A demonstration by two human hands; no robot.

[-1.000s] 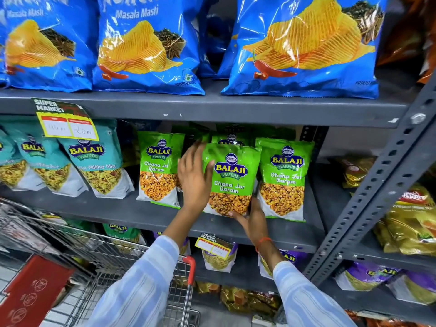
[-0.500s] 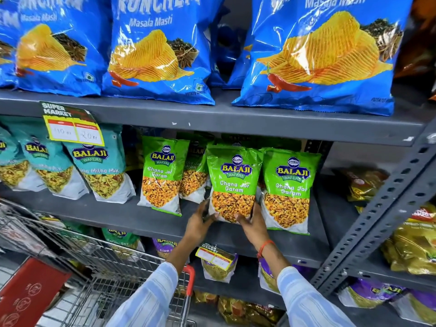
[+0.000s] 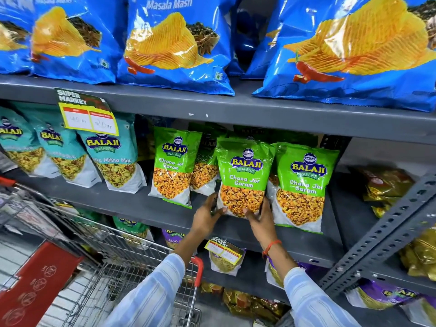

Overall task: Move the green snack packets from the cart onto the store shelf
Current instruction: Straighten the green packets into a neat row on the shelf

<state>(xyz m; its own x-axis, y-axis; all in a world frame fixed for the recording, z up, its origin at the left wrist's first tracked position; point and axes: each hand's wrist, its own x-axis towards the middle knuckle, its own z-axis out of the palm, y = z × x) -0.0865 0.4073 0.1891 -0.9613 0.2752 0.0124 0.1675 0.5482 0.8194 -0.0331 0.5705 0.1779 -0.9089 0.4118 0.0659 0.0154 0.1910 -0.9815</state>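
Several green Balaji snack packets stand upright on the grey middle shelf (image 3: 132, 204). The middle green packet (image 3: 244, 171) stands at the front of its row. My left hand (image 3: 206, 214) grips its lower left corner and my right hand (image 3: 260, 217) grips its lower right corner. A second green packet (image 3: 174, 166) stands to its left and a third green packet (image 3: 304, 182) to its right, touching it. More green packets stand behind, partly hidden. The wire cart (image 3: 113, 263) with a red handle is at the lower left; more packets show through its mesh.
Big blue chip bags (image 3: 169, 41) fill the shelf above. Teal packets (image 3: 111, 159) stand left of the green ones under a yellow price tag (image 3: 90, 119). Gold packets (image 3: 387, 187) lie right of a slanted grey upright (image 3: 387, 234). Purple and other packets sit on lower shelves.
My left hand dropped from the packet's upper left side to its bottom corner. Both hands now hold the packet's base, and it stands more upright on the shelf.
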